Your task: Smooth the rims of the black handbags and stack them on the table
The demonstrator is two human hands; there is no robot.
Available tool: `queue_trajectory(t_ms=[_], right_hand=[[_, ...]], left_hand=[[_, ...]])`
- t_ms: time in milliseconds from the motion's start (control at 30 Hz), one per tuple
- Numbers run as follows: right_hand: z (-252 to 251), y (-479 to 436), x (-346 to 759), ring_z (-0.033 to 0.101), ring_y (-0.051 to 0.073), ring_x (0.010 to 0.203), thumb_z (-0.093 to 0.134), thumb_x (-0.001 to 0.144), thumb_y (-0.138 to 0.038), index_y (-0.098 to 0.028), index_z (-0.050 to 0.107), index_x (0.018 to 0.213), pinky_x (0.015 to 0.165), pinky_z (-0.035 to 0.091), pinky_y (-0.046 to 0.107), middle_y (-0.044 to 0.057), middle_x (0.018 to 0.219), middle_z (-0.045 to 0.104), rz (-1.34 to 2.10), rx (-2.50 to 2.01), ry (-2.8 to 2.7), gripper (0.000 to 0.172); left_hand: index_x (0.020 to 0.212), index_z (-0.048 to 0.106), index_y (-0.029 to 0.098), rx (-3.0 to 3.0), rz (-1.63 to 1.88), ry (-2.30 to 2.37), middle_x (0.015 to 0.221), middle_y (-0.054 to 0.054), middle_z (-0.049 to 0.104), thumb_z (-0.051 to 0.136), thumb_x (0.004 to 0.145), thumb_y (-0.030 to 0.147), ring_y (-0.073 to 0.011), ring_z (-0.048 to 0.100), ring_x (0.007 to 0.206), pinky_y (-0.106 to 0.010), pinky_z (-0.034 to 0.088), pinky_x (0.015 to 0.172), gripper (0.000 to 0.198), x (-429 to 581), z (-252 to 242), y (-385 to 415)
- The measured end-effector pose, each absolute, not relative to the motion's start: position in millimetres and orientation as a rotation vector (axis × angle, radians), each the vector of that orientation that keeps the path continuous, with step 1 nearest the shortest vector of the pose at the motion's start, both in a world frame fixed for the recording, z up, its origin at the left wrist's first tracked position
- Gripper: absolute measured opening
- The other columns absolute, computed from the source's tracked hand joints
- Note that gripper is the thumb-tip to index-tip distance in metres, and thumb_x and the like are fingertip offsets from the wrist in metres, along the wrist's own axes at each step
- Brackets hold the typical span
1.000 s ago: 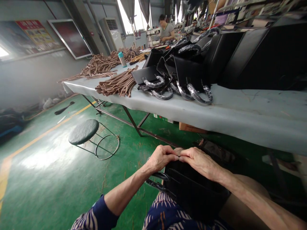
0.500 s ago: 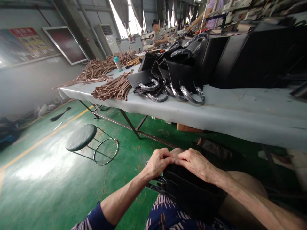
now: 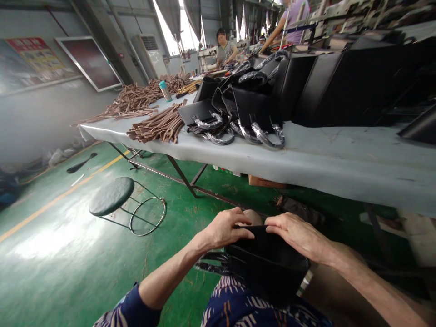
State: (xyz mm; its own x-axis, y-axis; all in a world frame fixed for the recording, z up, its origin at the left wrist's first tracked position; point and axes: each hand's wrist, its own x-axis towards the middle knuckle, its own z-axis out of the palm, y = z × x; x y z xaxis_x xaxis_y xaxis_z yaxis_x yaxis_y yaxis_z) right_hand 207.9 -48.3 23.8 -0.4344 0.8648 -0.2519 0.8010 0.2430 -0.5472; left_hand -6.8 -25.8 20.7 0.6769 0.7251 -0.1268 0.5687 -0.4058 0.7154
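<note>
A black handbag (image 3: 269, 265) lies across my lap, its wrapped handles (image 3: 214, 262) pointing to the left. My left hand (image 3: 229, 230) pinches the far edge of the bag near its left corner, thumb on the near side and fingers beyond. A short way to the right, my right hand (image 3: 294, 234) grips the same edge, its fingertips on top and its thumb out of sight. A stretch of black edge shows between the two hands.
Ahead stands a long grey-covered table (image 3: 340, 156) with black bags (image 3: 259, 106), brown strap bundles (image 3: 158, 125) and a teal-topped bottle (image 3: 165, 91). A round stool (image 3: 112, 196) is on the green floor at left. A person (image 3: 226, 51) sits beyond the table; another stands farther right.
My hands have drawn apart along the bag's edge, the right one moving rightward. More of the black edge shows between them. The view has shifted slightly.
</note>
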Motion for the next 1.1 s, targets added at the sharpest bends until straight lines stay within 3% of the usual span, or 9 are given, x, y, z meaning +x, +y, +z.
queue_trajectory(t_ms=[133,233,333,500,667,800,900,1100], right_hand=[[23.0,-48.0,202.7,0.057,0.015,0.067,0.040,0.085,-0.034,-0.023,0.056,0.062,0.062,0.034,0.025,-0.002,0.061,0.060,0.874,-1.561,-2.436,0.030],[23.1,-47.1,204.5,0.058,0.015,0.069,0.041,0.084,-0.036,-0.026,0.062,0.071,0.063,0.035,0.024,-0.003,0.065,0.064,0.943,-1.499,-2.400,0.027],[26.1,-44.3,211.3,0.060,0.016,0.078,0.040,0.084,-0.036,-0.028,0.063,0.079,0.066,0.037,0.024,-0.004,0.077,0.067,1.000,-1.564,-2.331,0.024],[26.9,-38.9,226.1,0.060,0.022,0.083,0.037,0.085,-0.033,-0.023,0.056,0.079,0.067,0.038,0.029,0.005,0.081,0.065,0.683,-1.907,-2.307,0.022],[16.5,-40.3,227.0,0.060,0.021,0.079,0.035,0.086,-0.037,-0.024,0.056,0.077,0.064,0.037,0.028,0.004,0.077,0.065,0.735,-1.946,-2.153,0.027],[14.8,-40.5,219.5,0.060,0.020,0.083,0.045,0.082,-0.037,-0.027,0.060,0.090,0.065,0.037,0.026,0.001,0.085,0.067,0.800,-1.874,-2.070,0.020],[19.7,-37.3,213.2,0.060,0.018,0.075,0.048,0.079,-0.034,-0.026,0.062,0.080,0.060,0.034,0.025,0.000,0.076,0.067,0.720,-1.891,-2.071,0.016],[23.7,-30.7,207.9,0.054,0.016,0.060,0.044,0.081,-0.034,-0.022,0.057,0.056,0.055,0.029,0.026,0.000,0.055,0.059,0.647,-1.845,-2.148,0.031]], left_hand=[[0.085,0.066,0.020,2.436,-0.064,0.980,0.072,-0.002,0.061,0.046,0.082,0.047,-0.0152,0.057,0.071,-0.021,0.037,0.060,0.034,5.9,28.6,-22.7],[0.083,0.066,0.020,2.514,-0.171,1.041,0.073,-0.003,0.064,0.041,0.084,0.043,-0.0164,0.059,0.070,-0.021,0.037,0.058,0.034,11.9,29.2,-24.2],[0.080,0.067,0.019,2.461,-0.180,1.160,0.075,-0.005,0.066,0.039,0.085,0.039,-0.0155,0.059,0.068,-0.021,0.037,0.058,0.035,11.6,34.9,-22.8],[0.076,0.067,0.016,2.340,-0.159,1.478,0.073,-0.007,0.067,0.039,0.084,0.034,-0.0155,0.059,0.067,-0.022,0.039,0.060,0.034,3.4,58.4,-13.6],[0.080,0.067,0.017,2.328,-0.151,1.547,0.081,-0.008,0.067,0.038,0.083,0.031,-0.0180,0.061,0.078,-0.024,0.042,0.067,0.033,2.9,60.0,-17.3],[0.087,0.066,0.018,2.307,-0.083,1.534,0.084,-0.007,0.067,0.039,0.082,0.030,-0.0172,0.062,0.078,-0.023,0.041,0.065,0.029,4.5,49.7,-22.8],[0.088,0.066,0.019,2.303,-0.051,1.533,0.085,-0.006,0.067,0.039,0.082,0.031,-0.0169,0.062,0.076,-0.023,0.041,0.062,0.030,4.0,46.8,-24.0],[0.084,0.065,0.019,2.342,-0.174,1.546,0.082,-0.007,0.067,0.038,0.083,0.037,-0.0199,0.062,0.075,-0.026,0.042,0.062,0.032,0.4,45.0,-23.2]])
